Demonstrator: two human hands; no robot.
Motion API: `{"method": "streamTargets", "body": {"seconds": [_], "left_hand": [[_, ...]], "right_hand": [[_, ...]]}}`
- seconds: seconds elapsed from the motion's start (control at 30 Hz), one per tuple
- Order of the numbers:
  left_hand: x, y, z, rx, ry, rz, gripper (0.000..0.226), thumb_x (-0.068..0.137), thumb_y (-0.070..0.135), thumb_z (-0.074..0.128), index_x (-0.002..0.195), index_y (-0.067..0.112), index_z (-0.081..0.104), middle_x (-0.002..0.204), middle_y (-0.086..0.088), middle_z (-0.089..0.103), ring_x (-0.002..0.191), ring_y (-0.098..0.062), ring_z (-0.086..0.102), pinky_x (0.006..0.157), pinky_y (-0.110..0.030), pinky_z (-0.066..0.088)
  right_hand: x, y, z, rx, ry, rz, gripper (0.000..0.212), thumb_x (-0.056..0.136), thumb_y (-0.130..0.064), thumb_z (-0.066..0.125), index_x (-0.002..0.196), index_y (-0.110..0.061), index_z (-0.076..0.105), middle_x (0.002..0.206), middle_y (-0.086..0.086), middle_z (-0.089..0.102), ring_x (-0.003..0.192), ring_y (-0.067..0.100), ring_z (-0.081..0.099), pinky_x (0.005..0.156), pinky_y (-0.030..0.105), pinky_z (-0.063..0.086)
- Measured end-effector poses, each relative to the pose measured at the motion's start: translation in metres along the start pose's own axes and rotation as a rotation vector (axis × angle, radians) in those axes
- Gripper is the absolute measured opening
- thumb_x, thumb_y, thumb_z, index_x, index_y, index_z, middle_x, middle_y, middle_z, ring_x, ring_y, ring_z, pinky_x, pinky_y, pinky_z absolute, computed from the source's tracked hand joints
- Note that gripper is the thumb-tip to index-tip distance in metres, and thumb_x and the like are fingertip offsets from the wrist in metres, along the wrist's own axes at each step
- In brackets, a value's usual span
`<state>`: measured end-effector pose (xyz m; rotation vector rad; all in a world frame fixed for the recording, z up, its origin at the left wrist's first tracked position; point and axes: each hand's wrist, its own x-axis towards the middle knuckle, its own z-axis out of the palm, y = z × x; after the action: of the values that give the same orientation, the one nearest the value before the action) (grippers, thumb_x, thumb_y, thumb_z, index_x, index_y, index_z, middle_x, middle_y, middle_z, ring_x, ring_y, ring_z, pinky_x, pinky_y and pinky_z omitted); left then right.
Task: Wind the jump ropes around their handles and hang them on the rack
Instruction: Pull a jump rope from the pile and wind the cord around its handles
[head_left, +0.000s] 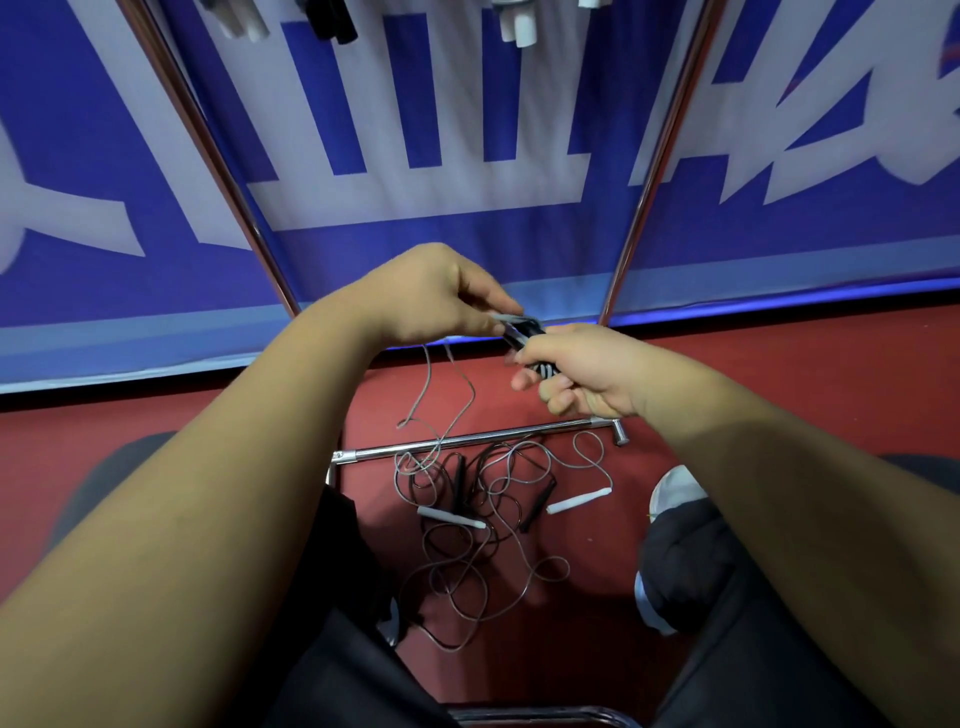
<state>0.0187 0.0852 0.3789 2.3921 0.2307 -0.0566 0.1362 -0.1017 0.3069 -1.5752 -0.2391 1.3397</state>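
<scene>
Held in mid-air: black handles (524, 338), right hand (576, 369) fingers curled round the lower end, left hand (441, 296) pinching the grey rope (441, 410) at the upper end. Rope trails down to red floor (208, 415), meeting tangle of ropes (483, 519) just beside rack base bar (467, 440).

On my feed a blue banner (363, 249) with big white lettering filled the upper half, from nine o'clock round through twelve to three; the characters were cropped and I could not read them. A paler blue strip (156, 338) ran along its lower edge, and right under it lay a red floor (805, 374), spreading across the middle and down toward six. At about four o'clock a white shoe (675, 488) rested on that floor, with a dark trouser leg (727, 623) just below it. A second dark trouser leg (353, 675) sat at seven. At six, on the very bottom edge, a bit of chrome tube (545, 717) showed. A grey rounded shape (104, 478) at eight was too blurred to identify.
</scene>
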Motion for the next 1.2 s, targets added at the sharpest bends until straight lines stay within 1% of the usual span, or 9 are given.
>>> {"method": "streamTargets", "body": {"seconds": [0.1, 0.23, 0.37, 0.57, 0.77, 0.9, 0.97, 1.07, 1.2], "left_hand": [[-0.003, -0.005, 0.002, -0.087, -0.092, -0.094, 0.028, 0.092, 0.021, 0.082, 0.117, 0.033, 0.079, 0.098, 0.001, 0.080, 0.068, -0.007, 0.068, 0.067, -0.024, 0.057], [-0.003, -0.013, 0.012, -0.176, -0.220, -0.150, 0.022, 0.093, 0.013, 0.080, 0.113, 0.021, 0.080, 0.102, -0.001, 0.082, 0.090, -0.007, 0.076, 0.081, -0.018, 0.058], [0.001, -0.021, 0.023, -0.162, -0.258, -0.174, 0.022, 0.088, 0.006, 0.084, 0.109, 0.012, 0.079, 0.099, -0.009, 0.080, 0.079, -0.005, 0.074, 0.072, -0.022, 0.060], [0.008, -0.021, 0.026, -0.052, -0.166, -0.249, 0.007, 0.089, 0.017, 0.079, 0.093, 0.012, 0.075, 0.073, -0.007, 0.074, 0.063, -0.016, 0.069, 0.061, -0.027, 0.058], [0.007, -0.015, 0.027, -0.150, -0.124, -0.220, 0.014, 0.097, 0.032, 0.073, 0.099, 0.020, 0.081, 0.073, -0.006, 0.070, 0.063, -0.015, 0.065, 0.066, -0.023, 0.056], [0.005, -0.025, 0.018, -0.223, -0.054, -0.148, 0.021, 0.095, 0.043, 0.078, 0.097, 0.022, 0.080, 0.093, -0.005, 0.076, 0.085, -0.010, 0.065, 0.097, -0.034, 0.052], [0.004, -0.027, 0.013, -0.309, -0.037, -0.125, 0.019, 0.098, 0.036, 0.075, 0.101, 0.018, 0.079, 0.103, -0.007, 0.079, 0.100, -0.020, 0.074, 0.108, -0.042, 0.052], [0.001, -0.025, 0.012, -0.483, -0.085, -0.128, 0.020, 0.105, 0.025, 0.066, 0.107, 0.007, 0.074, 0.093, -0.011, 0.078, 0.088, -0.028, 0.074, 0.098, -0.047, 0.057], [0.000, -0.024, 0.011, -0.332, -0.106, -0.122, 0.020, 0.104, 0.034, 0.066, 0.108, 0.019, 0.080, 0.081, -0.003, 0.072, 0.072, -0.018, 0.060, 0.076, -0.035, 0.051]], "right_hand": [[0.002, -0.002, -0.001, 0.061, 0.085, -0.069, 0.015, 0.102, -0.007, 0.060, 0.116, -0.013, 0.059, 0.089, 0.013, 0.075, 0.049, 0.008, 0.027, 0.039, 0.019, 0.022], [0.002, -0.008, -0.005, 0.092, 0.123, -0.153, 0.014, 0.103, -0.007, 0.057, 0.112, -0.015, 0.061, 0.078, 0.004, 0.059, 0.049, 0.008, 0.027, 0.039, 0.018, 0.020], [-0.003, -0.013, -0.005, 0.085, 0.019, -0.168, 0.035, 0.101, -0.012, 0.063, 0.136, -0.008, 0.062, 0.072, 0.000, 0.051, 0.048, 0.007, 0.023, 0.040, 0.020, 0.019], [-0.007, -0.017, -0.004, 0.175, 0.009, -0.153, 0.066, 0.096, -0.071, 0.061, 0.132, -0.016, 0.070, 0.070, -0.002, 0.049, 0.048, 0.008, 0.017, 0.041, 0.021, 0.017], [-0.002, -0.020, -0.009, 0.356, 0.076, -0.145, 0.034, 0.104, -0.043, 0.055, 0.124, -0.015, 0.056, 0.071, 0.001, 0.053, 0.045, 0.008, 0.021, 0.035, 0.021, 0.019], [-0.005, -0.024, -0.012, 0.411, 0.059, -0.148, 0.022, 0.106, -0.031, 0.051, 0.119, -0.014, 0.045, 0.076, 0.005, 0.058, 0.047, 0.007, 0.023, 0.035, 0.021, 0.022], [-0.005, -0.024, -0.013, 0.406, 0.044, -0.141, 0.021, 0.107, -0.030, 0.051, 0.116, -0.011, 0.047, 0.080, 0.006, 0.060, 0.047, 0.007, 0.024, 0.035, 0.021, 0.023], [-0.008, -0.027, -0.013, 0.428, 0.043, -0.135, 0.024, 0.108, -0.033, 0.049, 0.106, -0.009, 0.053, 0.081, 0.006, 0.062, 0.045, 0.005, 0.024, 0.037, 0.019, 0.019], [-0.013, -0.030, -0.011, 0.457, 0.009, -0.150, 0.024, 0.106, -0.036, 0.050, 0.101, -0.013, 0.049, 0.078, 0.005, 0.059, 0.044, 0.005, 0.023, 0.035, 0.018, 0.017]]}}
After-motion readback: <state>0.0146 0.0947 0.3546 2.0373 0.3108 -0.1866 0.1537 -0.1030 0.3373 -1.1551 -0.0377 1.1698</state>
